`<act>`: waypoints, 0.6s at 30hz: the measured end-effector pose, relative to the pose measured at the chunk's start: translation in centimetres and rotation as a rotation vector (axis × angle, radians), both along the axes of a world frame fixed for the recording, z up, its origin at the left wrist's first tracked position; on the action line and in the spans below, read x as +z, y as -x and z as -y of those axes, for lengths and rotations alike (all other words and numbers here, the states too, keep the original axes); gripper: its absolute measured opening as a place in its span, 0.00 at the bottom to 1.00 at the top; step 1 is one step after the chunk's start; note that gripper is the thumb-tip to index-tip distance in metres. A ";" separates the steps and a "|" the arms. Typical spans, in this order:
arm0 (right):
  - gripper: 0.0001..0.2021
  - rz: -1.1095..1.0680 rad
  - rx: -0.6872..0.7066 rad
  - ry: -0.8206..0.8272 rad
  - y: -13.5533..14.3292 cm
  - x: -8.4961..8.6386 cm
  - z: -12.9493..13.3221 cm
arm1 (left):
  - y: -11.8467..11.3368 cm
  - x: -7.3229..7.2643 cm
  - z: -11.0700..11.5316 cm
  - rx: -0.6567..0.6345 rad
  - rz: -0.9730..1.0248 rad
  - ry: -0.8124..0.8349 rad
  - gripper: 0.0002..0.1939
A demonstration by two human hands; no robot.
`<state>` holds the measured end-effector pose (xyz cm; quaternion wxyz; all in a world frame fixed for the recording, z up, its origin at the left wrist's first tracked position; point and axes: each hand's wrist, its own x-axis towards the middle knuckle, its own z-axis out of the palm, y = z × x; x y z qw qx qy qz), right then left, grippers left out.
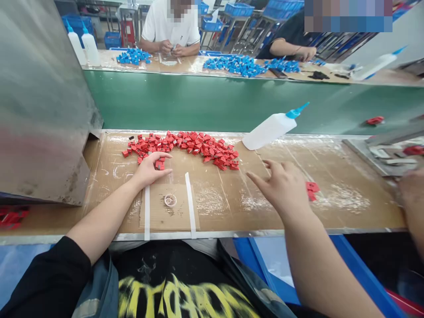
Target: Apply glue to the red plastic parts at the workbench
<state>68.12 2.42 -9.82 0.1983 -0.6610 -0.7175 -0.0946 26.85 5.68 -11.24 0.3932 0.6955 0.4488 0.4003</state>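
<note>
Close against the red pile point(217, 151), the left hand point(149, 171) curves open at its near left side, thumb and fingers parted around a few red pieces; whether they touch is unclear. The right hand point(283, 183), empty and loosely spread, hovers to the pile's right. A white bottle point(270, 131) with a blue nozzle leans at the pile's right end, while a small round cup point(170, 200) sits nearer the wearer than the pile, on cardboard point(177, 218) flanked by white tape strips.
</note>
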 end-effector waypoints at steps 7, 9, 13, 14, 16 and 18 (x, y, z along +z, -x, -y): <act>0.23 -0.229 0.767 0.582 16.8 2.1 -0.3 | 0.2 -0.1 0.1 -0.003 0.009 0.164 0.32; 0.23 -0.181 0.896 0.587 18.7 1.5 -0.4 | 0.1 -0.2 0.2 0.002 0.009 0.138 0.29; 0.19 -0.177 1.018 0.486 19.3 0.9 -0.5 | -0.1 -0.3 0.4 -0.022 0.016 0.154 0.28; 0.19 -0.178 1.019 0.470 19.3 0.9 -0.6 | -0.2 -0.3 0.4 -0.017 -0.021 0.151 0.27; 0.18 -0.188 1.030 0.512 19.2 1.0 -0.8 | -0.2 -0.2 0.4 0.029 -0.121 0.122 0.26; 0.18 -0.254 1.051 0.630 19.2 1.0 -1.0 | -0.2 -0.2 0.3 0.090 -0.200 0.092 0.25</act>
